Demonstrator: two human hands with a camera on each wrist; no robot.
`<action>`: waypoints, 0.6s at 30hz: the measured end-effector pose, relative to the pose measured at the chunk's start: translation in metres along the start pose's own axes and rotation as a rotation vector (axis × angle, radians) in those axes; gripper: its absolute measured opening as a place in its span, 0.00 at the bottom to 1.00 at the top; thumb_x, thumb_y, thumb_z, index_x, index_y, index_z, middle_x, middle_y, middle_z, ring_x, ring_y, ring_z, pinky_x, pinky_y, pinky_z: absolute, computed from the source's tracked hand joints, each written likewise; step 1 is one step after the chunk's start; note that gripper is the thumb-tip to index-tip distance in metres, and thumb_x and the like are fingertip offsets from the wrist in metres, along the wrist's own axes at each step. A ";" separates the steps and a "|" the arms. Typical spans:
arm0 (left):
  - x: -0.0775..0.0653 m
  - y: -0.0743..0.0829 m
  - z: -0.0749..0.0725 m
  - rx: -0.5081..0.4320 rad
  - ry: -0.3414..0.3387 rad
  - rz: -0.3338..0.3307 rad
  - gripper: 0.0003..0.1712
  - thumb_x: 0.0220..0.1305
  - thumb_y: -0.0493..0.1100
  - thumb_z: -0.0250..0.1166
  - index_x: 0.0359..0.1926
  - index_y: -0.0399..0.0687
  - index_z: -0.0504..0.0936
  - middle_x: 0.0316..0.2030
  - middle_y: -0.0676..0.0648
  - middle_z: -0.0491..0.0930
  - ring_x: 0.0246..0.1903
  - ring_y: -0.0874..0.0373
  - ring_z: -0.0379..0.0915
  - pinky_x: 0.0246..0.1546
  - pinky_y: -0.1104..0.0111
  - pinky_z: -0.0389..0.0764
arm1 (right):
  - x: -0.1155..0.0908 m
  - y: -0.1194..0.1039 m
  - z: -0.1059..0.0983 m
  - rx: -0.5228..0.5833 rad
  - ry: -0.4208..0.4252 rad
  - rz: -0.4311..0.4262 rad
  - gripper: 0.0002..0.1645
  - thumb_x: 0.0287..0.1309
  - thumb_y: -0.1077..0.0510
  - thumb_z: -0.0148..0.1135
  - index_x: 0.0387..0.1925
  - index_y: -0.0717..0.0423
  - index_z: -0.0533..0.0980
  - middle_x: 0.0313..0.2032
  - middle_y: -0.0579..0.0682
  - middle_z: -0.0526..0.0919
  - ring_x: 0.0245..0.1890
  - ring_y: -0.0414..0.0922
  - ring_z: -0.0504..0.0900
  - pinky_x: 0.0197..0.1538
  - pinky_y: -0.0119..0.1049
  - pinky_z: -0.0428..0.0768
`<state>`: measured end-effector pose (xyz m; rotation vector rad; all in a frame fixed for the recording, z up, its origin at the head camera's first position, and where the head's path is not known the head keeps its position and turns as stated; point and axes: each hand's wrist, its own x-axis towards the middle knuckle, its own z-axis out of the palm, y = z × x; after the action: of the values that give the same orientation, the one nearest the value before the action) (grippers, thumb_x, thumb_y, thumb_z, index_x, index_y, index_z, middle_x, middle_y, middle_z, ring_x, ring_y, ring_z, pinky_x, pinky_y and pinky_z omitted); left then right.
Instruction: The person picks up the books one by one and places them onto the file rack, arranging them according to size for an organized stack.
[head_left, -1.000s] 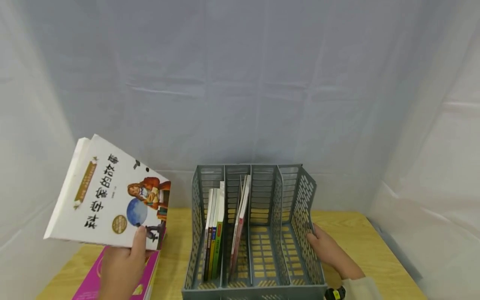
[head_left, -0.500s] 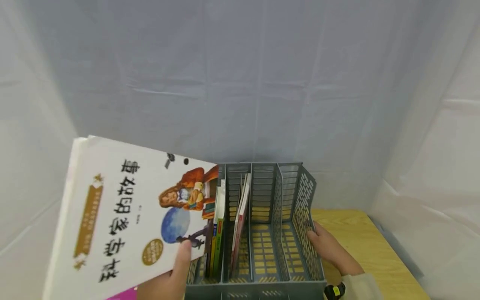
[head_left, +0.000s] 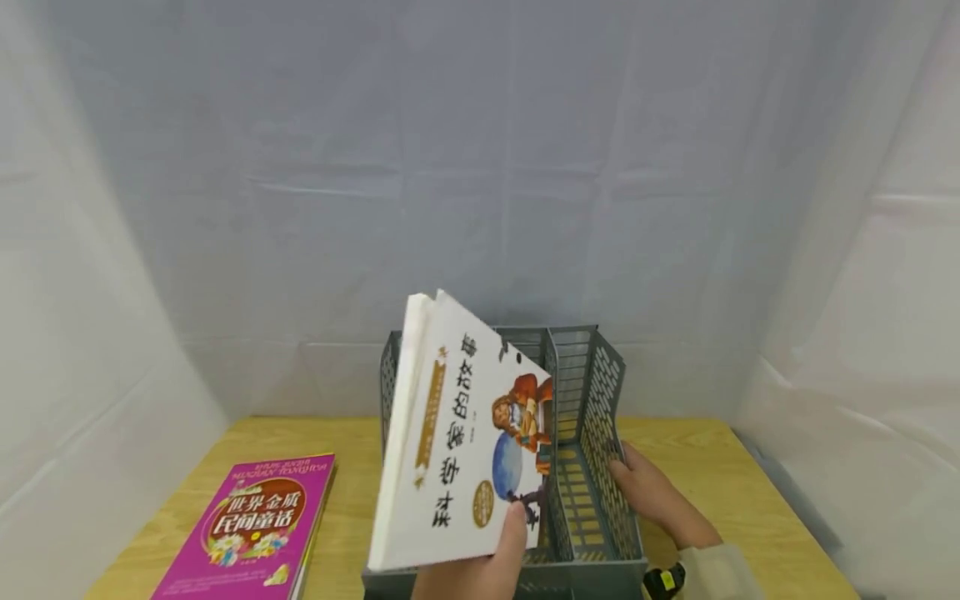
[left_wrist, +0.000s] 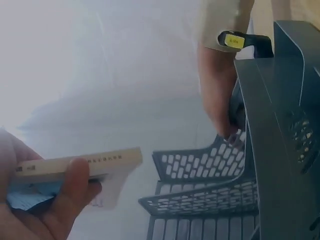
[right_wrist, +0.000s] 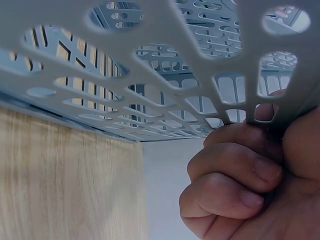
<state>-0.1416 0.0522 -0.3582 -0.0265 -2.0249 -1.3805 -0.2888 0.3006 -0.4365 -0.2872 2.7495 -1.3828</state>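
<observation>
A white picture book with Chinese lettering and a red-coated figure on its cover is tilted up in front of the grey file rack. My left hand grips its lower edge, thumb on the front cover. In the left wrist view the book's narrow spine shows above the thumb. My right hand holds the rack's right side wall; the right wrist view shows curled fingers outside the perforated panel and a fingertip through its slots. The rack's left compartments are hidden behind the book.
A magenta book lies on top of another at the left of the wooden table. The rack's rightmost compartment shows its grid floor. A pale sheet hangs behind and along both sides.
My left hand has carried the white book rightward from above the magenta book to the front of the rack, uncovering the magenta one. My right hand keeps its hold on the rack wall.
</observation>
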 end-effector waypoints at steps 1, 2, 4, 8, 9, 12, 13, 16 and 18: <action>0.004 0.004 0.001 0.006 -0.087 0.007 0.55 0.56 0.30 0.75 0.78 0.47 0.53 0.61 0.40 0.79 0.50 0.49 0.84 0.42 0.62 0.86 | 0.000 -0.001 0.000 -0.001 -0.002 0.002 0.34 0.82 0.57 0.36 0.80 0.69 0.48 0.76 0.71 0.57 0.74 0.69 0.59 0.70 0.68 0.62; 0.009 0.004 0.003 0.004 -0.167 0.030 0.55 0.61 0.30 0.71 0.81 0.49 0.48 0.66 0.40 0.75 0.55 0.47 0.82 0.46 0.59 0.86 | 0.000 -0.001 0.000 -0.006 -0.003 0.004 0.34 0.82 0.57 0.36 0.80 0.69 0.47 0.76 0.71 0.57 0.74 0.70 0.58 0.70 0.69 0.62; 0.019 -0.006 0.007 -0.056 -0.337 0.076 0.58 0.69 0.32 0.64 0.83 0.58 0.33 0.78 0.42 0.57 0.69 0.42 0.70 0.56 0.52 0.82 | -0.001 -0.002 -0.001 -0.010 -0.006 0.003 0.34 0.82 0.57 0.35 0.80 0.69 0.46 0.76 0.71 0.55 0.75 0.70 0.56 0.71 0.69 0.60; 0.033 -0.022 0.024 -0.183 -0.483 0.047 0.52 0.74 0.32 0.57 0.83 0.57 0.33 0.80 0.40 0.50 0.65 0.46 0.74 0.48 0.55 0.86 | -0.001 -0.003 0.000 -0.009 -0.002 -0.012 0.34 0.82 0.58 0.36 0.79 0.71 0.47 0.75 0.73 0.56 0.75 0.70 0.57 0.70 0.69 0.61; 0.035 -0.026 0.029 -0.192 -0.505 0.024 0.51 0.74 0.32 0.57 0.84 0.55 0.35 0.79 0.38 0.52 0.57 0.49 0.81 0.39 0.58 0.87 | 0.000 -0.003 0.001 -0.006 -0.003 -0.017 0.34 0.82 0.58 0.36 0.79 0.72 0.48 0.75 0.73 0.57 0.74 0.70 0.58 0.70 0.69 0.61; 0.039 -0.033 0.039 -0.118 -0.555 -0.026 0.43 0.75 0.35 0.57 0.82 0.43 0.45 0.70 0.27 0.67 0.24 0.60 0.83 0.14 0.69 0.75 | 0.001 -0.003 0.003 0.002 0.002 -0.020 0.33 0.81 0.59 0.36 0.78 0.72 0.49 0.75 0.73 0.59 0.74 0.70 0.60 0.70 0.68 0.62; 0.041 -0.036 0.042 -0.090 -0.567 -0.033 0.43 0.75 0.36 0.57 0.82 0.40 0.45 0.64 0.26 0.73 0.16 0.64 0.76 0.10 0.70 0.69 | 0.001 -0.002 0.003 0.002 0.005 -0.018 0.33 0.81 0.59 0.36 0.79 0.72 0.49 0.75 0.72 0.59 0.74 0.69 0.60 0.70 0.68 0.62; 0.047 -0.044 0.053 0.019 -0.601 -0.009 0.46 0.76 0.36 0.57 0.83 0.45 0.39 0.52 0.31 0.80 0.08 0.66 0.64 0.08 0.72 0.67 | 0.001 0.000 0.003 -0.010 0.008 -0.012 0.33 0.82 0.58 0.35 0.79 0.70 0.48 0.76 0.71 0.57 0.75 0.69 0.58 0.71 0.68 0.61; 0.050 -0.050 0.058 0.061 -0.630 -0.003 0.50 0.76 0.36 0.56 0.84 0.53 0.33 0.53 0.33 0.81 0.07 0.65 0.60 0.08 0.72 0.65 | 0.002 0.001 0.003 -0.019 0.006 -0.012 0.34 0.82 0.58 0.35 0.79 0.70 0.47 0.76 0.71 0.56 0.75 0.69 0.56 0.71 0.69 0.60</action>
<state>-0.2289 0.0610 -0.3843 -0.4862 -2.5709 -1.4283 -0.2901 0.2984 -0.4391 -0.3006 2.7721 -1.3627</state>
